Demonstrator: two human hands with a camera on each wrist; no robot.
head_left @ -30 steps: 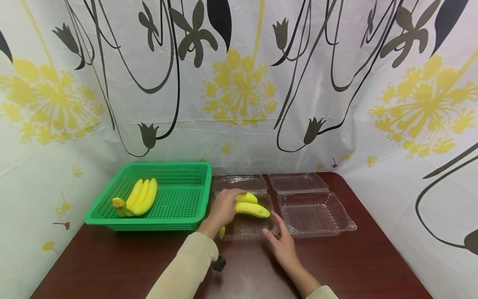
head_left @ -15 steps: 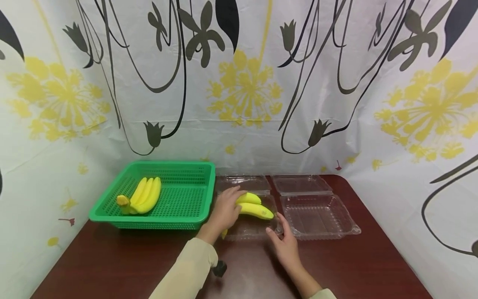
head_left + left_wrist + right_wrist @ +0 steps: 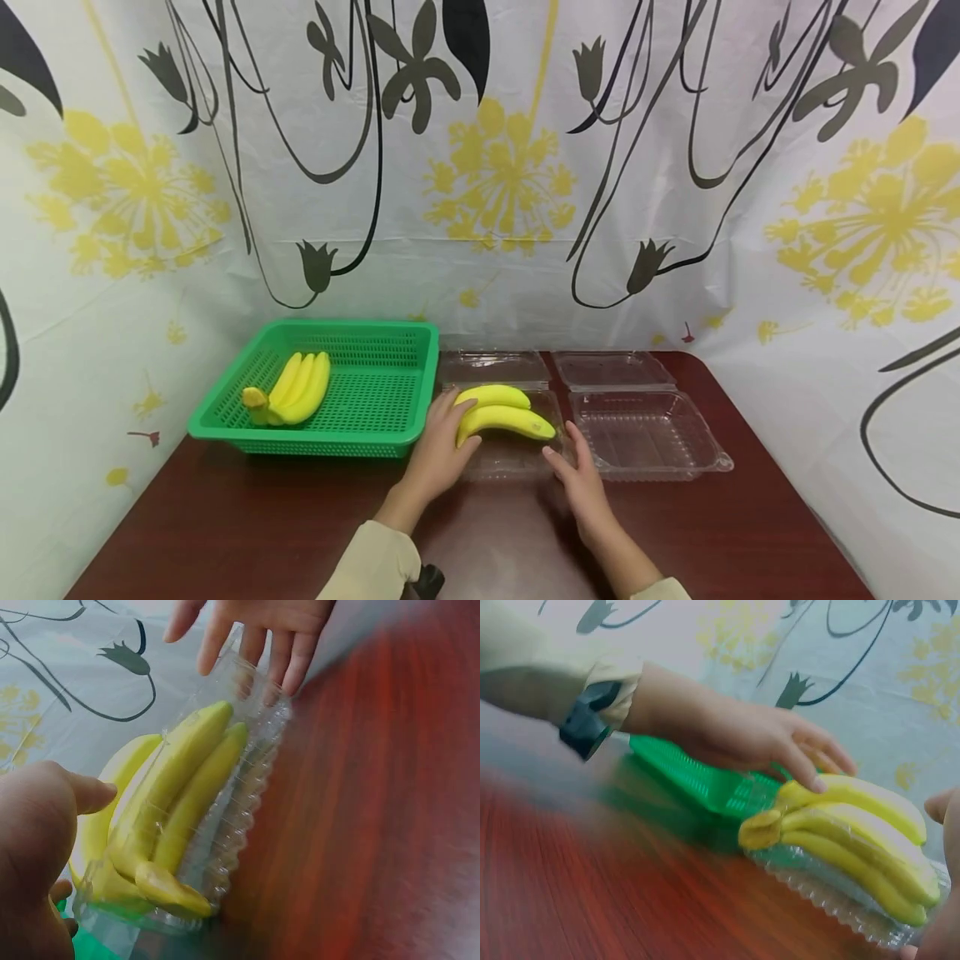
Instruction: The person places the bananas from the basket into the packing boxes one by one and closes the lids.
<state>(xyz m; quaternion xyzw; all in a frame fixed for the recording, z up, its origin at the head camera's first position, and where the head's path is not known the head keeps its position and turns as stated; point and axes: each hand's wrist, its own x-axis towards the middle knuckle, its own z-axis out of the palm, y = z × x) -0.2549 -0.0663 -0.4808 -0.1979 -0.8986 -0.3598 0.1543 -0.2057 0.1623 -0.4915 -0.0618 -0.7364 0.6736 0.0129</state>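
A bunch of yellow bananas lies in the left clear plastic container, its stem end showing in the right wrist view near the container's left end. My left hand is at that end, thumb and fingers parted beside the bananas and no longer wrapped over them. At the container's right end is my right hand, its fingers extended; in the left wrist view the right hand's fingertips show through the clear wall.
A green basket stands at the left with another banana bunch inside. To the right sits a second clear container with its lid folded back. A patterned cloth hangs behind the table.
My left hand has loosened from the bananas and drawn back to the left and toward me, uncovering their left part. The right hand stays at the container's right end. The head view has shifted slightly.
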